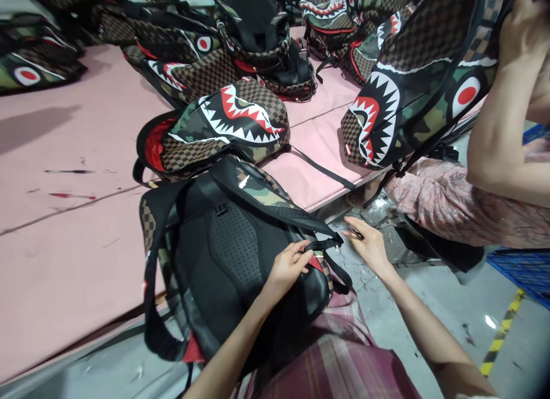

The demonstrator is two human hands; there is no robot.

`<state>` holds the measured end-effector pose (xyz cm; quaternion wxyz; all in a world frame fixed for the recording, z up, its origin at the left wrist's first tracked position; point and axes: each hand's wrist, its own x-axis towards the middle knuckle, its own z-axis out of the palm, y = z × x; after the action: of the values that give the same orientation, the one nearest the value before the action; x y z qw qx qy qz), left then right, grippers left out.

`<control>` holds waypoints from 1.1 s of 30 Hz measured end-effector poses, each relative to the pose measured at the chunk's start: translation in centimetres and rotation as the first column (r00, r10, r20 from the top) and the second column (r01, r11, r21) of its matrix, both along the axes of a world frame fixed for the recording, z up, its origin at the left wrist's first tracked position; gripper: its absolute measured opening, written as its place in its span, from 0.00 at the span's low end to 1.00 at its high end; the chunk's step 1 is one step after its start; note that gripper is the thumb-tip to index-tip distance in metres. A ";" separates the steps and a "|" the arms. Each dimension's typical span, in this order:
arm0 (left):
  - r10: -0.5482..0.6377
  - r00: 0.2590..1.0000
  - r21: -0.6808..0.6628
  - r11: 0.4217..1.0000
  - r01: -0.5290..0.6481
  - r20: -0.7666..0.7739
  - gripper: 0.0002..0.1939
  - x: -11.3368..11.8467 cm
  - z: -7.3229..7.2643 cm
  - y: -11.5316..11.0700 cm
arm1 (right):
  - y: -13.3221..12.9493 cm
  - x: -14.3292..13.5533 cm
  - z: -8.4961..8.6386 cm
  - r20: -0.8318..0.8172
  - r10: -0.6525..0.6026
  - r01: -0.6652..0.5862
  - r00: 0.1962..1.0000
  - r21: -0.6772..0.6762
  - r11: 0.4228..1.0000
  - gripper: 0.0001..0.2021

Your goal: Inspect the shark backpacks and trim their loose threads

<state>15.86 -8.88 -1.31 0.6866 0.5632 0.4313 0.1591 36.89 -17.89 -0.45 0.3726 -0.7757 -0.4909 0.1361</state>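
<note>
- Black, padded fabric backpack (195, 256) overlaps the near edge of the pink counter (47, 250).
- Left hand (287, 268) pinches its black webbing strap (318, 246), seemingly attached.
- Right hand (372, 249) curls round a small dark tool (356, 233); pale wisp (338, 248) looks uncut.

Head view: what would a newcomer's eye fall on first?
Probably the red-and-white shark mouth on the backpack lying mid-picture on the pink table, echoed on the larger backpack at upper right, by another person's arm. Next, the black-backed backpack in front, with the left hand at its strap and the right hand just beyond.
</note>
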 end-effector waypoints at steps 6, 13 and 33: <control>0.309 0.946 -0.082 0.950 -0.301 0.102 0.25 0.3 1.9 2.8 | 4.1 -1.8 0.8 -0.243 0.172 -0.218 0.955 -0.177 0.960 0.24; 0.427 0.877 -0.197 0.900 -0.388 0.220 0.19 -0.7 3.5 4.6 | 0.3 -3.8 2.8 -0.110 0.372 -0.374 0.922 0.000 0.927 0.23; 0.383 0.923 0.744 0.605 -0.284 0.040 0.23 -5.5 6.6 30.7 | 14.8 -3.3 0.8 -0.870 -0.132 0.189 0.474 -0.046 0.981 0.20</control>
<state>10.36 21.77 5.24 0.3301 0.7096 0.4689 0.4094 33.64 -3.12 0.31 0.6019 -0.6324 -0.1648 0.4590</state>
